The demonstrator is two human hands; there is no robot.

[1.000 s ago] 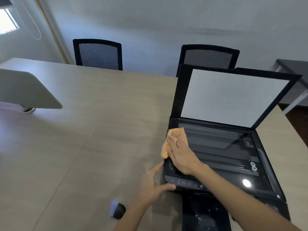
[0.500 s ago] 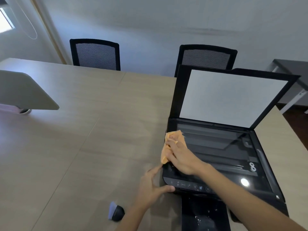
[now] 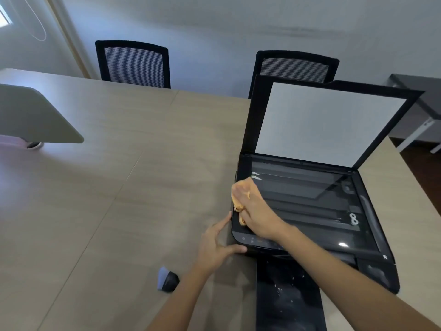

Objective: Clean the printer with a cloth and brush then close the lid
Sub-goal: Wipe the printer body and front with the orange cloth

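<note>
A black printer (image 3: 372,254) sits on the wooden table (image 3: 119,187), its lid (image 3: 327,120) raised and showing a white underside. My right hand (image 3: 260,216) presses an orange cloth (image 3: 241,189) onto the left edge of the scanner glass (image 3: 310,194). My left hand (image 3: 217,244) rests flat against the printer's front left corner, fingers spread, thumb touching the front edge. A small brush (image 3: 167,279) with pale bristles and a dark handle lies on the table left of my left forearm. The black output tray (image 3: 288,299) sticks out in front, dotted with white specks.
Two black mesh chairs (image 3: 133,63) (image 3: 296,65) stand behind the table's far edge. A grey panel (image 3: 35,115) juts in from the left. A dark side table (image 3: 420,96) stands at the far right.
My right hand with the cloth has slid a little toward me along the left side of the glass. My left hand stays at the printer's corner.
</note>
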